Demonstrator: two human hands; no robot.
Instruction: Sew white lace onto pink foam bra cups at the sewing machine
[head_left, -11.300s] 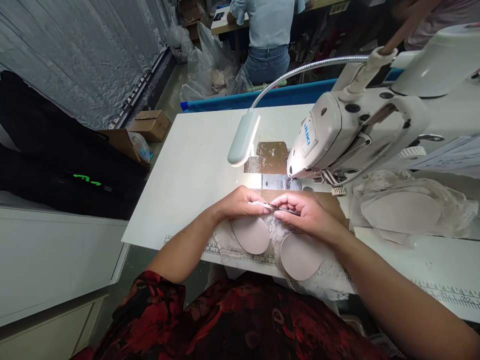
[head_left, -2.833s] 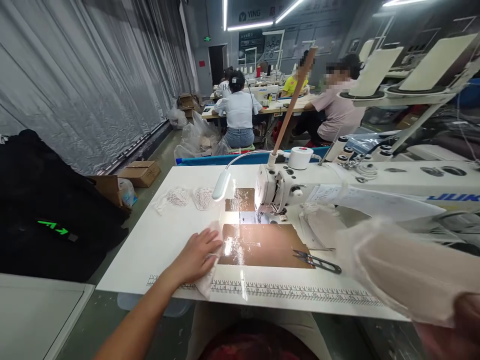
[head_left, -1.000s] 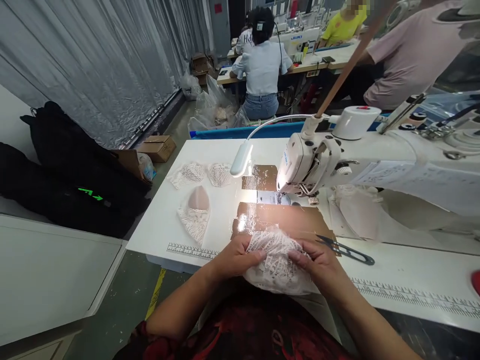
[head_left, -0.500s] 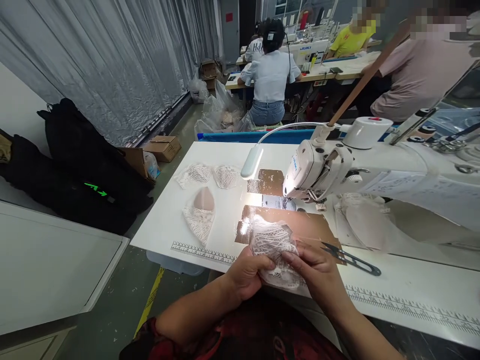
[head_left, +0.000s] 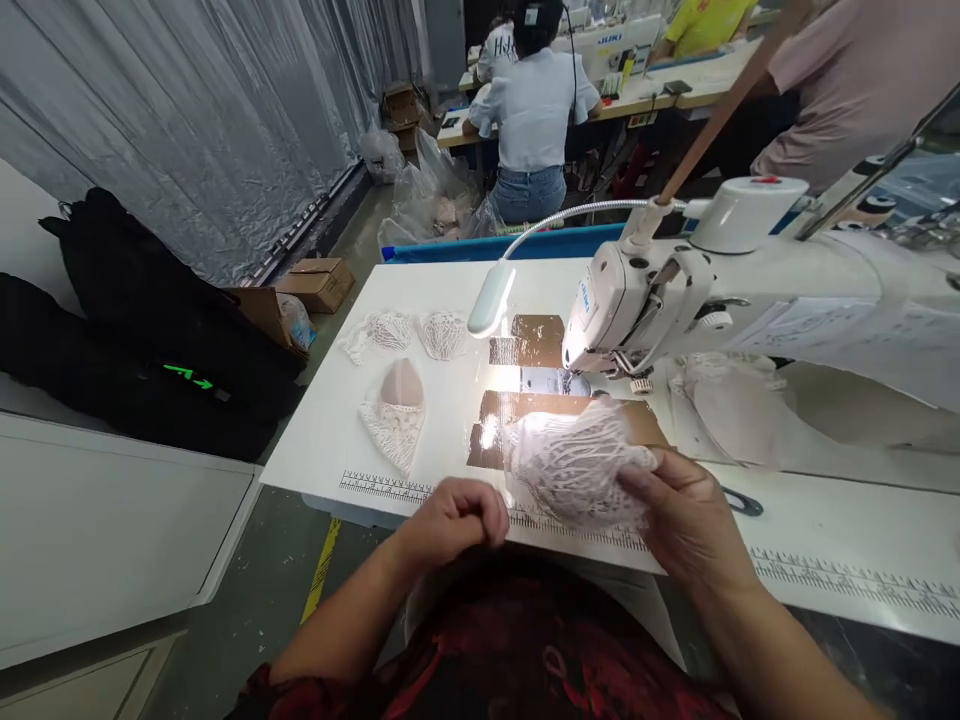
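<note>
My right hand (head_left: 686, 510) pinches the right edge of a white lace bra cup (head_left: 574, 465), which spreads out above the table's front part, its edge slightly smeared by motion. My left hand (head_left: 461, 520) is apart from it, at the table's front edge, fingers curled in with nothing seen in them. Thread snips (head_left: 744, 502) lie behind my right hand, only the handle end showing. On the left of the table, a lace piece with a beige cup (head_left: 403, 385) lies near a joined pair of lace cups (head_left: 442, 335).
A JUKI sewing machine (head_left: 607, 310) stands at the right, with a small lamp (head_left: 491, 298) left of its head. Brown tape (head_left: 540, 335) covers parts of the white table (head_left: 315, 440). More pale fabric (head_left: 731, 410) lies under the machine arm. A seated person (head_left: 532, 130) works beyond.
My left hand has let go of the lace cup and drawn left. My right hand has moved right with the cup, now spread wider. The view has tilted down slightly.
</note>
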